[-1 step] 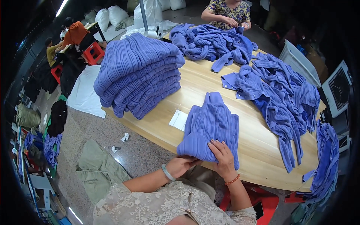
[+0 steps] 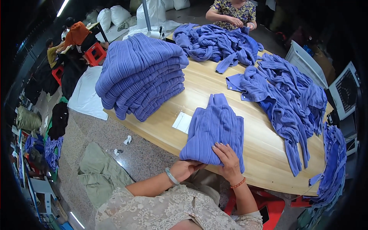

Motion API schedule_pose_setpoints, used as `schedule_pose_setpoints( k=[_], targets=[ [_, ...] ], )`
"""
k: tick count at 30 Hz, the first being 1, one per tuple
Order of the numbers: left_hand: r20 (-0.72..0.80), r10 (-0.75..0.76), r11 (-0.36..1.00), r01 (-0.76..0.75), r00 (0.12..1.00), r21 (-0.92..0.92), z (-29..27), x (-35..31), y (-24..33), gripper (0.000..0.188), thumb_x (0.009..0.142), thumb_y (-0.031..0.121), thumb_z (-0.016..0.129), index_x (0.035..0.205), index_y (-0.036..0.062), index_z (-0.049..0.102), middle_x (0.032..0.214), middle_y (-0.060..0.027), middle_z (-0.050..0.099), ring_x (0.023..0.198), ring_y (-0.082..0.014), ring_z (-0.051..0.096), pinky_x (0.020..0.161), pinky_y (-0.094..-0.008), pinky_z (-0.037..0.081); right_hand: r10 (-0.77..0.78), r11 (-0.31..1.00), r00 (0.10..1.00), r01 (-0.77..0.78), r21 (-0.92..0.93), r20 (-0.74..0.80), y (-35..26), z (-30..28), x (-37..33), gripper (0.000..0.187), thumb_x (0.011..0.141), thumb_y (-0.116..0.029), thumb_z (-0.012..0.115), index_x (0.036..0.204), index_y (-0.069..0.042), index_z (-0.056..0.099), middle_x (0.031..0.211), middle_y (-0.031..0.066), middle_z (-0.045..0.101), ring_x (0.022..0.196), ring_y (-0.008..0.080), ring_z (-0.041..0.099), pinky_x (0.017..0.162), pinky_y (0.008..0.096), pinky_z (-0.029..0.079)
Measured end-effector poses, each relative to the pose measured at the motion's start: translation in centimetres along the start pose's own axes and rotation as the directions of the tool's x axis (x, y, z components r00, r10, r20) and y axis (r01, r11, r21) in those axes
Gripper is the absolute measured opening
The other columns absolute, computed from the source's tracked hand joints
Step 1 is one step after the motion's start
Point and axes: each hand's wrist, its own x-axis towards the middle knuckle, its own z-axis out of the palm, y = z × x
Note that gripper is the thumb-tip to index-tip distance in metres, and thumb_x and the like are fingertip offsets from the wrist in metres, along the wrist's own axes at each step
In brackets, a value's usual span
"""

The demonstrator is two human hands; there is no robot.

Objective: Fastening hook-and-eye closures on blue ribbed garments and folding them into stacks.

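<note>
A ribbed blue-purple knit garment (image 2: 215, 128), folded into a compact bundle, lies at the near edge of the table in front of me. Its narrow end points away from me. My left hand (image 2: 184, 169) grips the near left edge, with fingers tucked underneath and mostly hidden. On top of the near right part, my right hand (image 2: 227, 158) lies flat with its fingers stretched out. Just left of the bundle sits a small white paper card (image 2: 182, 122). Farther left rises a tall stack of folded matching garments (image 2: 142, 76).
Loose matching garments lie on the wooden table (image 2: 264, 157) at right (image 2: 285, 101) and far side (image 2: 218, 44). Across it, a person (image 2: 232, 15) handles cloth. A white plastic crate (image 2: 306, 63) stands at far right. Green-grey cloth (image 2: 101, 176) lies on the floor, left.
</note>
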Motion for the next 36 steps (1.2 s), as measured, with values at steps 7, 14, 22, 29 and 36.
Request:
schedule_pose_setpoints(
  k=[7, 14, 22, 29, 36],
  targets=[
    [0.030, -0.222, 0.925, 0.220, 0.975, -0.309, 2.5, 2.5, -1.1, 0.042, 0.102, 0.031, 0.050, 0.136, 0.0063, 0.048, 0.134, -0.0148, 0.056, 0.120, -0.0298, 0.058, 0.102, -0.0473, 0.051, 0.052, 0.943, 0.997, -0.032, 0.330, -0.052, -0.5, -2.6, 0.4, 0.051, 0.065, 0.014, 0.057, 0.113, -0.001, 0.066, 0.119, 0.0196, 0.067, 0.111, 0.0350, 0.065, 0.096, 0.0384, 0.052],
    [0.081, -0.061, 0.965, 0.079, 0.995, -0.248, 1.6, 3.9, -2.1, 0.045, 0.101, 0.032, 0.050, 0.137, 0.0057, 0.048, 0.135, -0.0142, 0.055, 0.120, -0.0295, 0.058, 0.103, -0.0476, 0.050, -0.016, 0.951, 0.999, 0.028, 0.309, -0.040, -1.4, -5.9, -0.1, 0.045, 0.067, 0.011, 0.054, 0.109, 0.001, 0.067, 0.115, 0.0202, 0.068, 0.107, 0.0362, 0.067, 0.094, 0.0405, 0.053],
    [0.069, 0.159, 0.986, -0.154, 0.985, -0.070, 4.2, 9.3, -0.2, 0.045, 0.100, 0.030, 0.051, 0.137, 0.0052, 0.048, 0.135, -0.0143, 0.056, 0.120, -0.0285, 0.058, 0.103, -0.0468, 0.049, -0.158, 0.976, 0.977, 0.176, 0.126, -0.141, -1.6, -10.1, 3.9, 0.050, 0.060, 0.008, 0.056, 0.107, -0.001, 0.069, 0.116, 0.0187, 0.068, 0.110, 0.0371, 0.065, 0.098, 0.0438, 0.052],
    [0.068, 0.316, 0.942, -0.322, 0.946, 0.098, 11.5, 16.8, 20.7, 0.045, 0.099, 0.028, 0.052, 0.137, 0.0047, 0.048, 0.134, -0.0144, 0.056, 0.121, -0.0276, 0.058, 0.103, -0.0462, 0.049, -0.619, 0.776, 0.724, 0.624, -0.096, -0.304, -5.5, -14.8, 24.1, 0.050, 0.064, 0.010, 0.071, 0.112, -0.005, 0.070, 0.120, 0.0140, 0.068, 0.113, 0.0347, 0.065, 0.096, 0.0405, 0.053],
    [0.058, 0.384, 0.868, -0.382, 0.921, 0.316, 8.4, 11.1, 42.6, 0.045, 0.099, 0.026, 0.052, 0.137, 0.0043, 0.048, 0.134, -0.0145, 0.057, 0.121, -0.0268, 0.057, 0.103, -0.0456, 0.048, -0.742, 0.621, 0.556, 0.781, -0.071, -0.374, -7.0, -5.5, 39.3, 0.048, 0.074, 0.007, 0.065, 0.119, -0.012, 0.066, 0.122, 0.0094, 0.066, 0.109, 0.0287, 0.064, 0.093, 0.0367, 0.054]
  ],
)
